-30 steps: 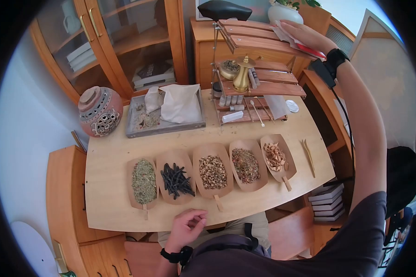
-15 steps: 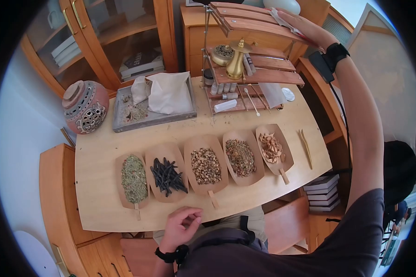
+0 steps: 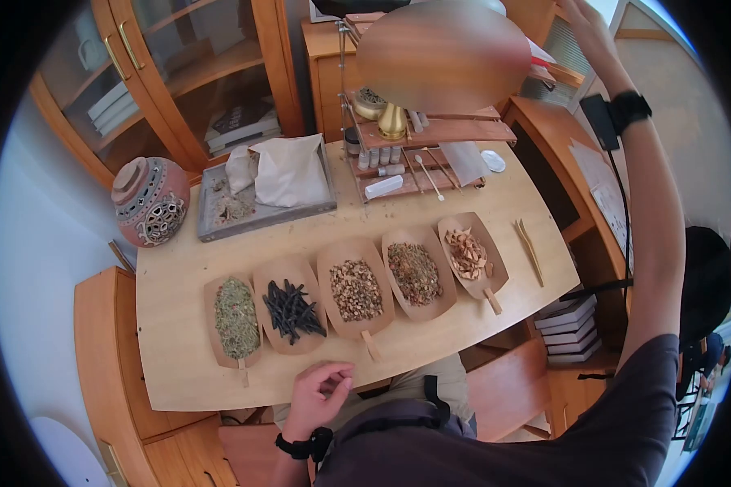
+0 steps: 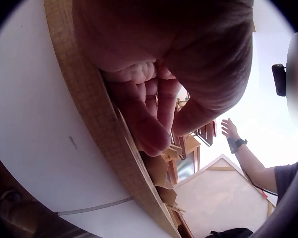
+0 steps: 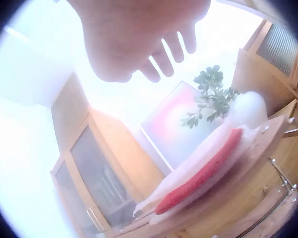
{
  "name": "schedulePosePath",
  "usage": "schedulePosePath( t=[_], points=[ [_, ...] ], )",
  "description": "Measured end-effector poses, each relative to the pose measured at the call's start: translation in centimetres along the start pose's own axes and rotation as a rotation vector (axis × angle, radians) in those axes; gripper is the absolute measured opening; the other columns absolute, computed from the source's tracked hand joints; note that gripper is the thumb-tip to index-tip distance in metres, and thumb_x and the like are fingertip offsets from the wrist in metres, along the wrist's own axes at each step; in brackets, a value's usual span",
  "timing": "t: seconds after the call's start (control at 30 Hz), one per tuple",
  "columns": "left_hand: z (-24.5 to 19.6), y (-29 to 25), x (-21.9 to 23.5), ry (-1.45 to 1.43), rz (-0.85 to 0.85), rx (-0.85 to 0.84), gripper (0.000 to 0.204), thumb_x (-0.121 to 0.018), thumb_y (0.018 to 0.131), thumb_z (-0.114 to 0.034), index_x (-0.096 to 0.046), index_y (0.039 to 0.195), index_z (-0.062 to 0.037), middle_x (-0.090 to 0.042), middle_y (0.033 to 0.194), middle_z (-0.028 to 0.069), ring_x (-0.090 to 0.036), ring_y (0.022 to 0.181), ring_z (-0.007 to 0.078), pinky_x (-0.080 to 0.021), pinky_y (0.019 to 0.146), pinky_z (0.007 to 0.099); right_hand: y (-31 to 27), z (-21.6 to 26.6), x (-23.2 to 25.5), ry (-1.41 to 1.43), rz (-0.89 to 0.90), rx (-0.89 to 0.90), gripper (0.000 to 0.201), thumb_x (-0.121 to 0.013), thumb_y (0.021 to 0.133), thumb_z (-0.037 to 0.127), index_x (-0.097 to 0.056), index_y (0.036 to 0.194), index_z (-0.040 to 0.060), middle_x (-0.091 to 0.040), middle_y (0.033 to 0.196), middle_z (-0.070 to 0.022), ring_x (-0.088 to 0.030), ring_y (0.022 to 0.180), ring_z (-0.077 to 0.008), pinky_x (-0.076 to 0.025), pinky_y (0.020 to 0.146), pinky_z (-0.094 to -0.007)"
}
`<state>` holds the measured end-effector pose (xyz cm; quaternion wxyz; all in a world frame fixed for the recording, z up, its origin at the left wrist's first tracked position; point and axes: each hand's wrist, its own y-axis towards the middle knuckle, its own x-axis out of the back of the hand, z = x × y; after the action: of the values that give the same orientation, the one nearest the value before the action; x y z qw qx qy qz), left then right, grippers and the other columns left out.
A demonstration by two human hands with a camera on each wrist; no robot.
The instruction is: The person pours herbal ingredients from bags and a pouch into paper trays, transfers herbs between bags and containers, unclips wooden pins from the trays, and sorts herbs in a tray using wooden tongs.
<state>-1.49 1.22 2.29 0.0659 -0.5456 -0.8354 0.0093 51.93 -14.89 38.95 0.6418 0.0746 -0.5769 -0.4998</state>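
Observation:
My right hand [image 3: 594,42] is raised at the upper right in the head view. In the right wrist view the same hand [image 5: 146,37] has its fingers spread and holds nothing, above a red strip [image 5: 201,173] in thin white wrapping on the rack's top shelf. My left hand [image 3: 320,398] is by the table's front edge, fingers loosely bent and holding nothing; the left wrist view shows it [image 4: 159,64] close beside the edge. Beyond it are paper trays of green herb [image 3: 236,318], dark pods [image 3: 292,311], brown pieces [image 3: 356,290], mixed bits [image 3: 414,274] and pale chips [image 3: 467,254].
A grey tray [image 3: 268,214] with white bags and a patterned pot [image 3: 151,203] stand at the back left. The wooden rack [image 3: 463,130] holds a brass vessel [image 3: 392,123] and small bottles. Brass tweezers [image 3: 529,253] lie at the right. A blurred patch hides the rack's top.
My right hand has lifted off the wrapped strip on the top shelf and moved up and to the right. The left hand has stayed by the table edge. The head view has shifted.

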Motion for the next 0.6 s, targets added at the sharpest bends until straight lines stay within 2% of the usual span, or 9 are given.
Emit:
schedulePosePath(
  t=[0.07,0.13,0.2,0.23,0.3,0.37,0.43,0.47,0.6],
  points=[
    [0.2,0.0,0.0,0.009,0.003,-0.007,0.023,-0.068,0.089,0.003,-0.071,0.111,-0.001,-0.068,0.094,0.0057,-0.066,0.08,0.01,-0.055,0.065,0.0219,-0.6,-8.5,1.4,-0.144,-0.354,0.017,0.047,-0.05,0.103,0.046,-0.07,0.121,0.0072,-0.071,0.109,-0.0105,-0.065,0.104,-0.018,-0.048,0.093,-0.03],
    [0.2,0.0,0.0,0.015,0.003,-0.017,0.022,-0.068,0.089,0.003,-0.071,0.111,-0.0008,-0.068,0.094,0.0056,-0.066,0.08,0.0099,-0.055,0.065,0.0216,-6.8,-9.2,0.0,0.131,-0.445,-0.135,0.032,-0.056,0.1,0.032,-0.073,0.099,0.0048,-0.066,0.082,-0.0022,-0.062,0.084,-0.0118,-0.048,0.077,-0.0267],
    [0.2,0.0,0.0,0.05,0.031,-0.041,0.021,-0.064,0.092,0.004,-0.069,0.112,0.0024,-0.067,0.097,0.007,-0.068,0.081,0.0112,-0.059,0.066,0.0232,-12.3,-15.9,-3.2,-0.121,-0.289,-0.196,0.027,-0.058,0.099,0.028,-0.072,0.097,0.0054,-0.06,0.076,-0.0003,-0.058,0.073,-0.0108,-0.046,0.066,-0.0265],
    [0.2,0.0,0.1,0.053,0.037,-0.039,0.021,-0.064,0.092,0.004,-0.069,0.112,0.0024,-0.067,0.097,0.007,-0.068,0.081,0.0112,-0.059,0.066,0.0232,-14.6,-18.6,-6.3,-0.021,-0.254,-0.362,0.025,-0.061,0.097,0.028,-0.072,0.097,0.0052,-0.062,0.076,0.0004,-0.058,0.068,-0.0107,-0.046,0.057,-0.0264],
    [0.3,0.1,0.1,0.067,0.055,-0.039,0.021,-0.064,0.092,0.004,-0.069,0.112,0.0024,-0.067,0.098,0.0066,-0.068,0.081,0.0111,-0.058,0.066,0.0226,-19.4,-14.2,-9.8,0.121,0.119,-0.645,0.025,-0.064,0.096,0.029,-0.073,0.098,0.005,-0.064,0.078,0.0002,-0.059,0.065,-0.0106,-0.047,0.052,-0.0269],
    [0.1,0.1,0.1,0.065,0.067,-0.031,0.021,-0.064,0.092,0.004,-0.069,0.112,0.0022,-0.066,0.098,0.0065,-0.068,0.081,0.0111,-0.058,0.066,0.0224,-21.5,-14.1,-12.9,0.066,0.301,-0.675,0.037,-0.069,0.09,0.037,-0.075,0.102,0.0026,-0.075,0.091,-0.0196,-0.072,0.086,-0.0311,-0.055,0.079,-0.0404],
    [0.0,0.0,0.0,0.062,0.067,-0.023,0.021,-0.065,0.092,0.003,-0.069,0.112,0.0021,-0.066,0.098,0.0064,-0.068,0.081,0.0111,-0.057,0.066,0.0221,-21.8,-11.7,-14.9,-0.035,0.371,-0.598,0.041,-0.068,0.091,0.04,-0.074,0.103,0.001,-0.075,0.095,-0.0218,-0.072,0.094,-0.0348,-0.054,0.085,-0.0421],
    [0.1,-0.1,-0.1,0.045,0.038,-0.012,0.022,-0.067,0.09,0.003,-0.07,0.112,0.0013,-0.067,0.096,0.0065,-0.067,0.08,0.0102,-0.056,0.065,0.0217,-21.7,-12.2,-16.4,-0.051,0.398,-0.601,0.049,-0.07,0.091,0.045,-0.073,0.111,-0.0007,-0.068,0.076,-0.0083,-0.067,0.067,-0.0171,-0.053,0.058,-0.0306],
    [0.3,-0.2,-0.5,0.059,-0.031,-0.03,0.023,-0.069,0.088,0.003,-0.071,0.111,0.0004,-0.068,0.094,0.0061,-0.066,0.079,0.009,-0.055,0.065,0.0209,-21.0,-10.3,-19.1,-0.159,0.485,-0.578,0.064,-0.072,0.084,0.057,-0.074,0.105,-0.0035,-0.071,0.079,-0.0103,-0.069,0.07,-0.0223,-0.055,0.063,-0.0362]
  ],
)
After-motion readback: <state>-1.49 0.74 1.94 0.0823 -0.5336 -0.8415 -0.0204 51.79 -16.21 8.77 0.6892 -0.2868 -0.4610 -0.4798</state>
